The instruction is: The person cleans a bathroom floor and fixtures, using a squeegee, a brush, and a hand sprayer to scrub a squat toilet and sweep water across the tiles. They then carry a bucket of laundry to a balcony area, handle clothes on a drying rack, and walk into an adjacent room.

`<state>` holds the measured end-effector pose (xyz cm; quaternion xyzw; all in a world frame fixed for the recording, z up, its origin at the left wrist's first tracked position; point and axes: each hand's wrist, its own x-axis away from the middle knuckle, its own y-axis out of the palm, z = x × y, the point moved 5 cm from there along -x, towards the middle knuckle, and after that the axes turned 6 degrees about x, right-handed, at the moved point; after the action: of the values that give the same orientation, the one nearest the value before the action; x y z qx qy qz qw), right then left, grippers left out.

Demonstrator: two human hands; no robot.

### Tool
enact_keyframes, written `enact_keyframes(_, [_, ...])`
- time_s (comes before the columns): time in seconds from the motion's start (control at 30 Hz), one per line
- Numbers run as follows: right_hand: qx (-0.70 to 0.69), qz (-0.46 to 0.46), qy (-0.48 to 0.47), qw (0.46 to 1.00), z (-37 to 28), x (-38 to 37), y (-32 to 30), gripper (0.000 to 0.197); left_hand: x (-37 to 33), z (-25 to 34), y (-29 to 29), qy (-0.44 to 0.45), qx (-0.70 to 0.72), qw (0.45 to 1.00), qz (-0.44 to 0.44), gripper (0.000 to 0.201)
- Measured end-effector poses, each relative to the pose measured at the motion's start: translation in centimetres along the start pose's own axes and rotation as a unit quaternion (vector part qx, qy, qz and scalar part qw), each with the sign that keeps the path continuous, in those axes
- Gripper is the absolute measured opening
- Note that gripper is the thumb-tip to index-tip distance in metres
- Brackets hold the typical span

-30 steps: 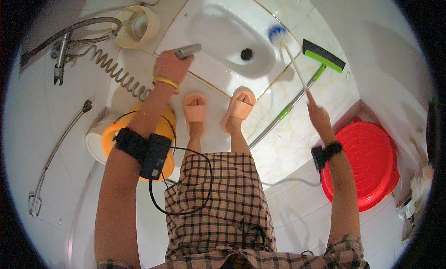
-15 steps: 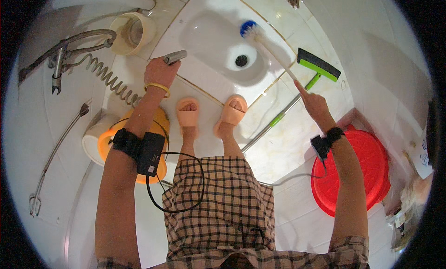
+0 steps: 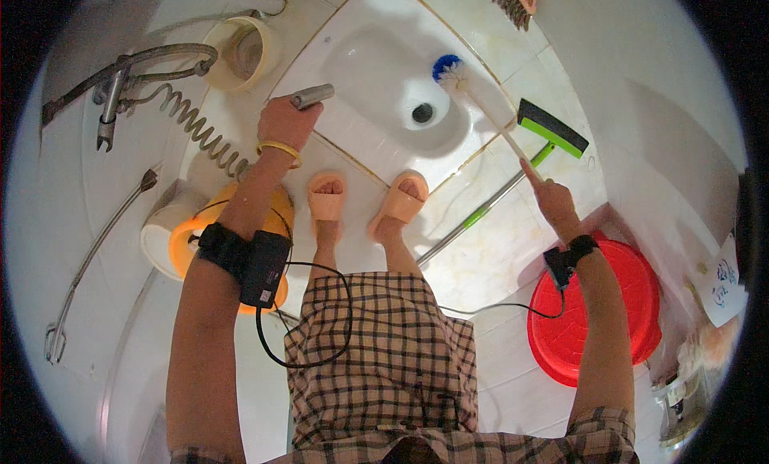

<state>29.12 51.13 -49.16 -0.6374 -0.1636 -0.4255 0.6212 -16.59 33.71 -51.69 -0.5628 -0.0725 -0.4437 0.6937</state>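
Note:
My left hand (image 3: 287, 126) is closed around a short silver sprayer (image 3: 312, 96), which points out over the near left edge of a white squat toilet (image 3: 352, 104). In my right hand (image 3: 558, 206) is the end of a long-handled toilet brush (image 3: 485, 112), with the index finger stretched along its white handle. Its round head, with blue and white bristles, lies over the toilet's right side, beyond the dark drain hole (image 3: 422, 112). A grey coiled hose (image 3: 200, 128) runs down behind my left forearm; where it joins is hidden.
A green-and-black floor squeegee (image 3: 553, 129) lies right of the toilet. Beside my right forearm is a red basin (image 3: 553, 336). An orange bucket (image 3: 186, 238) stands under my left forearm, and a cream bucket (image 3: 268, 57) stands farther off. A brown-bristled brush (image 3: 513, 4) is at the far edge.
The brush head has shifted slightly nearer and to the right over the toilet, with my right hand drawn a little nearer. My left hand keeps its grip on the sprayer. The whole view has moved slightly.

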Motion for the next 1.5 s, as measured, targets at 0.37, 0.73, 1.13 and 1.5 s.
enact_keyframes(0.37, [0.006,-0.041,0.034,0.999,-1.0,0.4,0.8,0.073,0.5,-1.6,0.0,-0.024,0.036,0.999,0.012,0.035])
enact_keyframes(0.73, [0.053,-0.072,-0.033,0.995,-0.6,-2.8,-2.0,0.068,-1.5,-5.1,-0.9,-0.045,0.032,0.998,0.038,0.041])
enact_keyframes(1.13, [0.085,-0.1,-0.041,0.99,1.2,-0.9,-1.5,0.071,-0.4,-4.6,0.0,-0.028,0.033,0.999,0.029,0.04])
enact_keyframes(1.5, [0.141,-0.134,-0.06,0.979,1.5,2.6,-2.6,0.069,1.1,-2.6,3.5,0.01,-0.017,0.999,-0.047,0.037])
